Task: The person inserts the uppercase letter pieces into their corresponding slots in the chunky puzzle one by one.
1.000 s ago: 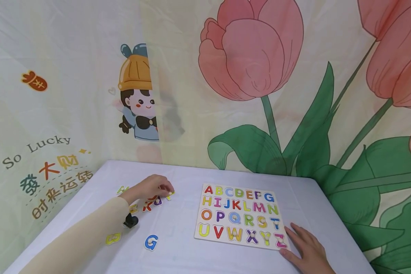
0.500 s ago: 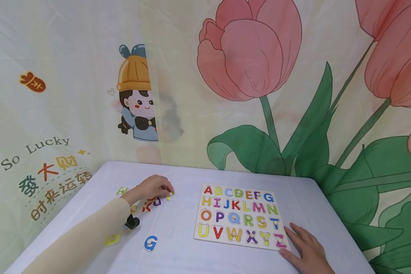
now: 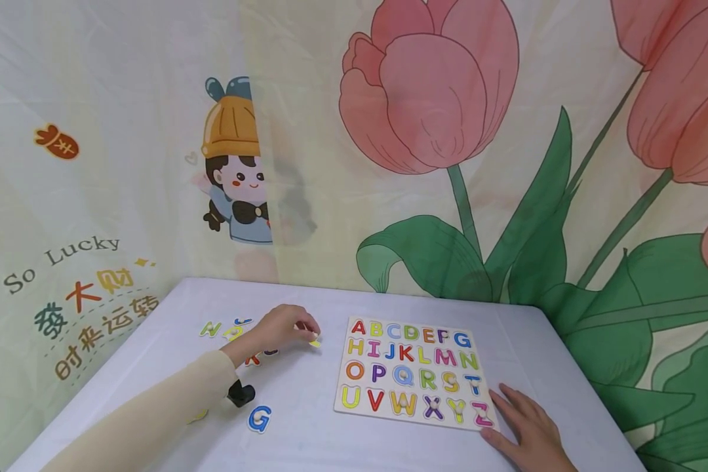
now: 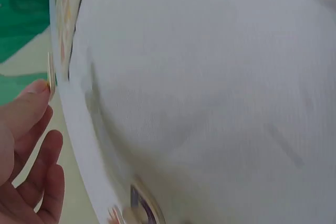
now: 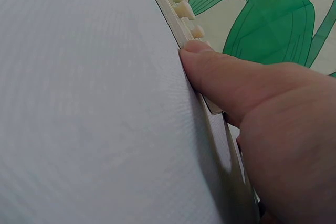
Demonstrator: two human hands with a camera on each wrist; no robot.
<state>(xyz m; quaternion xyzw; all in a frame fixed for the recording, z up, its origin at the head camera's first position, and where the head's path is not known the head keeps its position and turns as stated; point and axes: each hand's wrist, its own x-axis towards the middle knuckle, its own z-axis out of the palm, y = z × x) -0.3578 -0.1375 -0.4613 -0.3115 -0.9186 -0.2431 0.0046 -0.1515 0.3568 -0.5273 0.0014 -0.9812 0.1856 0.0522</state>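
My left hand (image 3: pixel 280 328) is over the table, left of the alphabet puzzle board (image 3: pixel 362 410), and pinches a small yellow letter piece (image 3: pixel 315 343) between thumb and fingertips. In the left wrist view that letter piece (image 4: pixel 51 74) is seen edge-on, so its letter is hidden. The board carries rows of coloured letters, some with knobbed pieces seated in them. My right hand (image 3: pixel 528 429) rests at the board's near right corner, fingers along the right side. Its thumb (image 5: pixel 202 59) touches the board's edge in the right wrist view.
A blue G piece (image 3: pixel 259 419) lies left of the board. A green N (image 3: pixel 210 328), a red piece (image 3: pixel 252 359) and other loose letters lie around my left forearm, which partly covers several of them. A printed curtain (image 3: pixel 318 131) hangs behind the white table (image 3: pixel 307 439).
My left hand has moved right, towards the board, bringing the yellow letter piece away from the loose letters. The right hand and the board stay where they were.
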